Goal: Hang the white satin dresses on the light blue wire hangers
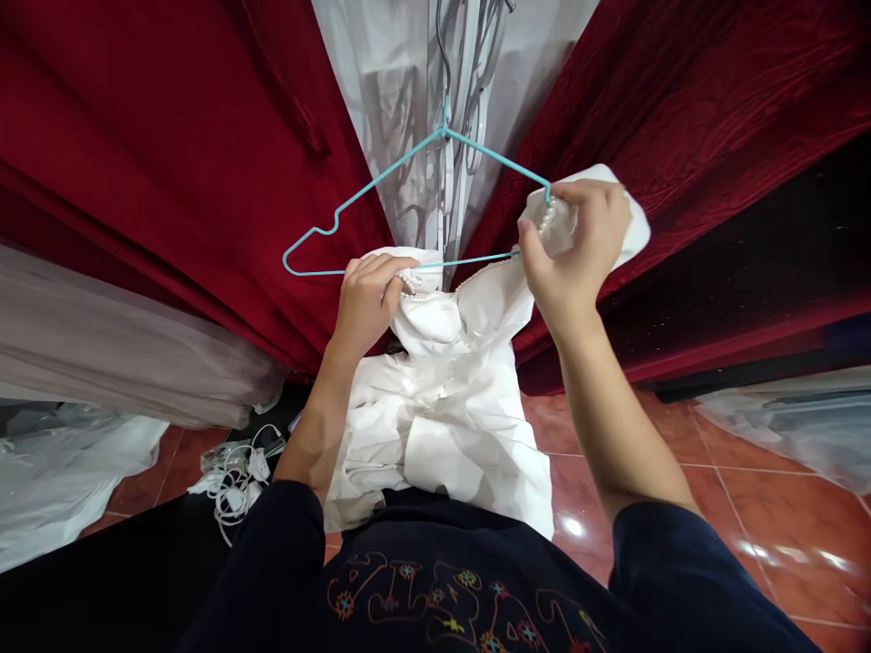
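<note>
A light blue hanger point(391, 172) hangs by its hook in front of me. Below it drapes a white dress point(463, 408) with pearl trim along its neckline. My right hand point(578, 240) grips the dress's right shoulder part and its pearl strand at the hanger's right end, which passes under the fingers. My left hand point(367, 295) is closed on the dress's left top edge, beside the hanger's lower bar. The hanger's left end, with its notch, sticks out bare past my left hand. The dress's skirt hangs down against my dark shirt.
Dark red cloth point(170, 136) hangs on the left, with more red cloth point(653, 118) on the right. White cables point(238, 485) lie on a black surface at lower left. Sheer pale fabric point(122, 326) hangs at left. The floor has reddish tiles point(782, 517).
</note>
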Demonstrator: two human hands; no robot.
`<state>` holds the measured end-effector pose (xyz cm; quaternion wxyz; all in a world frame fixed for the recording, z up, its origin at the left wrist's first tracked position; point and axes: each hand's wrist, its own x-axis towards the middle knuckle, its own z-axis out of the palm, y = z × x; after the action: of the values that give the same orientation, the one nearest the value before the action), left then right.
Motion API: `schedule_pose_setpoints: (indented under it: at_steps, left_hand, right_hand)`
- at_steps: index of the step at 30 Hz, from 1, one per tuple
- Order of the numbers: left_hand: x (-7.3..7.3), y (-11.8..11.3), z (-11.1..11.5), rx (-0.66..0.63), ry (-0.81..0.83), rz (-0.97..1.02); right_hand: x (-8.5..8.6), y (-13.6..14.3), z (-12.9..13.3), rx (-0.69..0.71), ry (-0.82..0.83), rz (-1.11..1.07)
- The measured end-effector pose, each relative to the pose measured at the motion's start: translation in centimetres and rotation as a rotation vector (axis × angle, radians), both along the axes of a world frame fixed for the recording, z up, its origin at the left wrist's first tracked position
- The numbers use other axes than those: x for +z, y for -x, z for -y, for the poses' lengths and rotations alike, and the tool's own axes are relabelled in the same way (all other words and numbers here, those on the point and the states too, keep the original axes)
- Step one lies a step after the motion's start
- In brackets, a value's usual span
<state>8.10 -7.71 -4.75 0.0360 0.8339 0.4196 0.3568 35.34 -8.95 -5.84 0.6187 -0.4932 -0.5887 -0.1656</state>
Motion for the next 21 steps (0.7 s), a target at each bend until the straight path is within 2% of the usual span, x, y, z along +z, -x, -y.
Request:
schedule_pose_setpoints:
  at_steps: [4,8,10,13,15,16,18,19,21]
  left_hand:
    - [0.1,0.4,0.0,0.034,-0.013,-0.014]
    - [0.3,0.9,-0.4,0.03,-0.005,-0.004]
    - [0.2,1.0,-0.6,0.025,0.004,0.004]
    - [-0.1,0.8,-1.1,-0.011,0.022,0.04]
    - [-0.4,0.5,-1.4,-0.037,0.039,0.056]
    - [-0.6,0.3,-1.6,-0.042,0.05,0.057]
    - [-0.8,-0.2,-1.7,-0.04,0.072,0.056]
    - [-0.9,-0.5,-1.7,-0.039,0.082,0.057]
    - [-0.8,-0.8,-1.6,-0.046,0.087,0.065]
  right_hand:
    - [1.2,-2.5,-2.0,0.09,0.158,0.01]
    - [1.8,-6.0,-3.3,0.07,0.092,-0.221]
    - [0.9,-8.4,-3.6,0.016,0.011,-0.333]
    - [-2.0,-10.9,-3.0,-0.04,0.006,-0.44]
    - [-3.9,-10.8,-1.4,-0.012,0.121,-0.445]
    - [-4.6,-10.1,-0.3,0.047,0.218,-0.405]
    - [-5.0,-7.9,1.8,0.215,0.404,-0.243]
    - [-4.8,-6.5,2.6,0.301,0.443,-0.122]
    - [-3.7,-3.9,3.5,0.352,0.283,0.008]
